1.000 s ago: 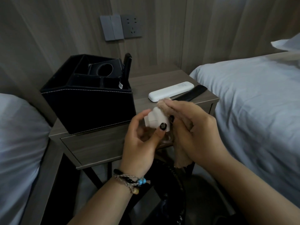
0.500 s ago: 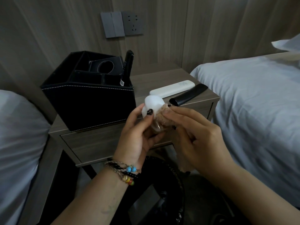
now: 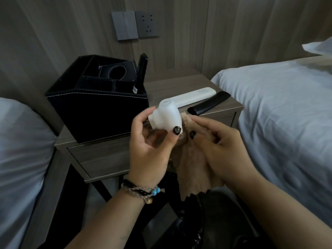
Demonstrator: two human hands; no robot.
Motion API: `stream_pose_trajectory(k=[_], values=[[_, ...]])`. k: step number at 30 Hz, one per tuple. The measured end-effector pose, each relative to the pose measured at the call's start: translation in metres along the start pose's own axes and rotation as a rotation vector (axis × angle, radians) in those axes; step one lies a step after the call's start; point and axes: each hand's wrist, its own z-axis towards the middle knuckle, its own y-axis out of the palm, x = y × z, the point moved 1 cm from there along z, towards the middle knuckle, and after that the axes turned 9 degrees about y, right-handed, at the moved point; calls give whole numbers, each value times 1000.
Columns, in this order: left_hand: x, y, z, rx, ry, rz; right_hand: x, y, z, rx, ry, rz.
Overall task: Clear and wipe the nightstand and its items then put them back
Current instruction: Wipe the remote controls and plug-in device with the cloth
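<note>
Both hands: L (image 3: 149, 150) w/ white cap (image 3: 166, 115), R (image 3: 222, 151) w/ cloth (image 3: 194, 169)

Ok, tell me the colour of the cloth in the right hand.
Light tan-brown cloth, gripped by the right hand; the head view shows it.

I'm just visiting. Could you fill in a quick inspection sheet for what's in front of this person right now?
Surface: wooden nightstand between two beds.
Job's things: small white object held up; tan cloth against it; white remote and black remote lying side by side.
Clutter: black organizer box on the nightstand.
Hands: left hand grips the white object; right hand holds the cloth.
Cables: nothing seen.
Surroundings: wall socket, wood panelling.
</note>
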Motion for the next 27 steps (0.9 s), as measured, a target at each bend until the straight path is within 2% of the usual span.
stream_pose_trajectory(k=[4,7,10,13,17,21,27], values=[[2,1,-5,-169,204,158,5,-8,6,-130,425,433],[5,-1,-6,-227,235,217,11,-8,9,-243,577,574],[5,-5,-1,-189,226,221,12,-8,9,-348,602,630],[4,-8,2,-100,130,150,11,-7,7,-404,591,677],[1,-9,5,-77,22,30,10,-6,6,-407,592,693],[-1,-8,0,-182,28,5,10,-5,6,-387,589,707],[1,-11,1,-176,166,241,7,-1,3,-413,623,682]])
